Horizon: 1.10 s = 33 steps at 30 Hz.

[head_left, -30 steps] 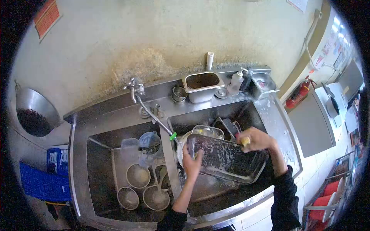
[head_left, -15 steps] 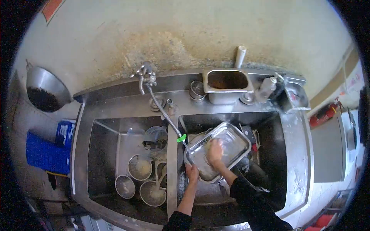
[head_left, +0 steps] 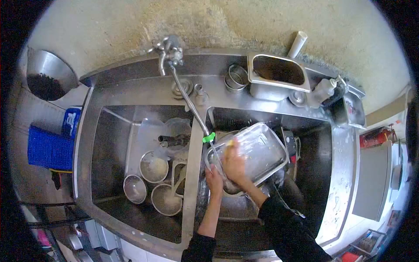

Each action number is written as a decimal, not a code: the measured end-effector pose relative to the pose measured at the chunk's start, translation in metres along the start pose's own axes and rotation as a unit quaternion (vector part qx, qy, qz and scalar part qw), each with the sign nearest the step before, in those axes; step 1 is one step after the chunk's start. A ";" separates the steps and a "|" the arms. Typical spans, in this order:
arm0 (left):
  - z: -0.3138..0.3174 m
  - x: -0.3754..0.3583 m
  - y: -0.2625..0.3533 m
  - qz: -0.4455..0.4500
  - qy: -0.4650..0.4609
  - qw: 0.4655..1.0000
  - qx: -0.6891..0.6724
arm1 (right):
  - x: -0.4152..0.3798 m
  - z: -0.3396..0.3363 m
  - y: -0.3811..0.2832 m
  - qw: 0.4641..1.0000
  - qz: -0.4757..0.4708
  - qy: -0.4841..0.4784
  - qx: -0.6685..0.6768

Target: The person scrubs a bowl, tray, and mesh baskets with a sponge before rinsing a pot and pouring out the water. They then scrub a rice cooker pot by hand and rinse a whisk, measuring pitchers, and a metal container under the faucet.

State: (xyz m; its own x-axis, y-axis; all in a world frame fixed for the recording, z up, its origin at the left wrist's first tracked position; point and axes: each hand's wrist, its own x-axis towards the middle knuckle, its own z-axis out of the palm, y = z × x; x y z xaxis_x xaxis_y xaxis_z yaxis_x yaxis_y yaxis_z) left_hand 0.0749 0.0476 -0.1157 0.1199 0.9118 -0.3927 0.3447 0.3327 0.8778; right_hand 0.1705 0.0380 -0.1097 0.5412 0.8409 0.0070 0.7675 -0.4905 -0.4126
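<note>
A rectangular metal pan (head_left: 262, 153) is tilted over the right sink basin, its inside wet and streaked with suds. My left hand (head_left: 214, 180) grips its rim at the near left corner. Inside the pan, on its left part, my right hand (head_left: 235, 164) presses a yellowish sponge, blurred by motion and mostly covered by the fingers. Just left of the pan, a tap hose with a green lever (head_left: 209, 137) ends above its corner, and a thin stream of water runs down from it. Other dishes lie partly hidden beneath the pan.
In the left basin sit several round metal bowls (head_left: 154, 167) and a clear plastic container (head_left: 176, 129). Along the back ledge stand a deep metal pan (head_left: 277, 81), small metal cups (head_left: 237, 77) and a spray bottle (head_left: 322, 91). The tap (head_left: 169, 52) is on the wall side.
My right hand has moved left across the pan, from its middle toward its left side. The left hand keeps its corner grip. The whole view has shifted slightly.
</note>
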 end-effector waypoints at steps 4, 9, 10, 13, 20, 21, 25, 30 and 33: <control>0.005 0.015 -0.060 -0.077 0.005 0.996 -0.046 | -0.038 -0.001 0.001 0.955 -0.206 -0.127 0.172; 0.004 0.009 -0.041 -0.051 0.009 0.999 -0.011 | -0.070 -0.053 0.071 0.887 -0.326 -0.306 0.112; 0.003 0.003 -0.033 -0.052 0.011 0.998 -0.040 | -0.063 -0.069 0.076 0.906 -0.311 -0.271 0.096; 0.006 -0.009 -0.008 -0.042 0.017 0.991 -0.123 | -0.034 -0.049 0.118 0.982 -0.147 -0.119 -0.002; 0.009 -0.004 -0.012 -0.040 0.003 0.991 -0.125 | -0.021 -0.002 0.018 0.981 -0.154 -0.057 0.107; 0.009 -0.003 -0.018 -0.028 0.015 0.990 -0.134 | -0.029 -0.018 0.012 0.964 -0.206 -0.067 0.155; 0.004 -0.007 -0.025 -0.033 0.054 0.994 -0.085 | -0.014 -0.054 0.073 0.967 -0.129 -0.214 -0.055; 0.002 -0.004 -0.015 -0.035 0.003 0.997 -0.071 | 0.037 -0.040 0.095 0.992 0.004 0.051 -0.114; -0.004 -0.008 -0.001 -0.047 0.001 0.998 -0.035 | 0.047 0.009 0.056 0.981 0.051 0.167 0.079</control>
State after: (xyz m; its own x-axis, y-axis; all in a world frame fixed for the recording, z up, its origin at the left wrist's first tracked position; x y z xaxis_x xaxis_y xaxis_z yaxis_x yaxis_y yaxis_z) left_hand 0.0696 0.0409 -0.1122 0.0876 0.8759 -0.4745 0.2889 0.4335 0.8536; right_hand 0.2359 0.0525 -0.1409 0.7156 0.6543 0.2447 0.6543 -0.5052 -0.5627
